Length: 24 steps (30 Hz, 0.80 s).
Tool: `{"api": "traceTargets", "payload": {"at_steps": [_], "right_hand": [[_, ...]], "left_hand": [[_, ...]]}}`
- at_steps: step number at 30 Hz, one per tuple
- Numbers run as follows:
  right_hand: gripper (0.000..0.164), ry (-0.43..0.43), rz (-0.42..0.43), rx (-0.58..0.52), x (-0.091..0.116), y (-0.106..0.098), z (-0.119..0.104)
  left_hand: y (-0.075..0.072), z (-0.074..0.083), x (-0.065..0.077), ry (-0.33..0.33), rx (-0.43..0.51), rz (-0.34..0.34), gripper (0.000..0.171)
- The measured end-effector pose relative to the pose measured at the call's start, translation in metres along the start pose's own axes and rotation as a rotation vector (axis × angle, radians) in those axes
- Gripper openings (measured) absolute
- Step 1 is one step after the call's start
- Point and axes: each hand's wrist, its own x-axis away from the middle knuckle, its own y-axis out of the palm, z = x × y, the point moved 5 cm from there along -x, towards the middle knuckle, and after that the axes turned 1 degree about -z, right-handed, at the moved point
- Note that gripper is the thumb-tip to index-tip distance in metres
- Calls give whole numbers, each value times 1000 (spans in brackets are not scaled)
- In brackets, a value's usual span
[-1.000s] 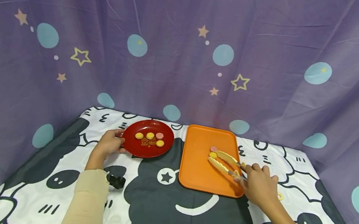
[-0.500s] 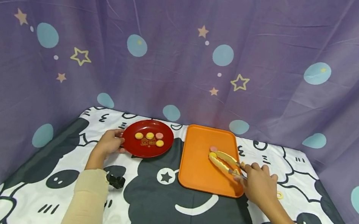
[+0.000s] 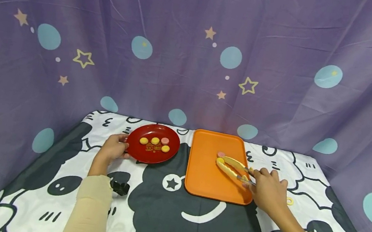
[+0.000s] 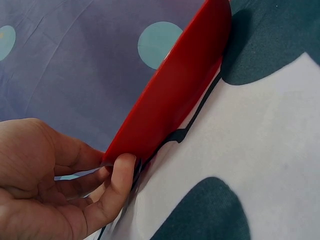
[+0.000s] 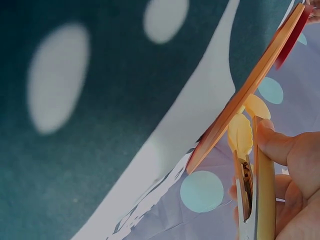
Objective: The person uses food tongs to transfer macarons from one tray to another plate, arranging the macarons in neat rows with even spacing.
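Observation:
My left hand (image 3: 114, 147) pinches the left rim of a round red plate (image 3: 135, 150); in the left wrist view the thumb and fingers grip the edge of the plate (image 4: 165, 95). Three yellow discs (image 3: 144, 140) and one pink disc (image 3: 165, 141) lie on it. My right hand (image 3: 271, 189) holds yellow-tipped tongs (image 3: 226, 170) over an orange tray (image 3: 203, 182). Between the tong tips, at their ends, is a yellow disc (image 3: 220, 160), with another pink disc (image 3: 221, 154) just behind it. In the right wrist view, my thumb presses along one arm of the tongs (image 5: 266, 195).
A small yellow ring (image 3: 290, 201) lies on the cloth right of the tray, beside my right wrist. The table wears a black-and-white cartoon cloth (image 3: 150, 214). Behind its far edge hangs a purple curtain (image 3: 176, 83). A narrow gap separates plate and tray.

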Motion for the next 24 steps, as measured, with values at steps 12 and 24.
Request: {"api": "traceTargets", "payload": {"at_steps": [12, 24], "right_hand": [[54, -19, 38, 11, 2, -4, 0], [54, -21, 82, -25, -2, -17, -3]], "left_hand": [[0, 1, 2, 0, 2, 2, 55], [1, 2, 3, 5, 0, -3, 55]]}}
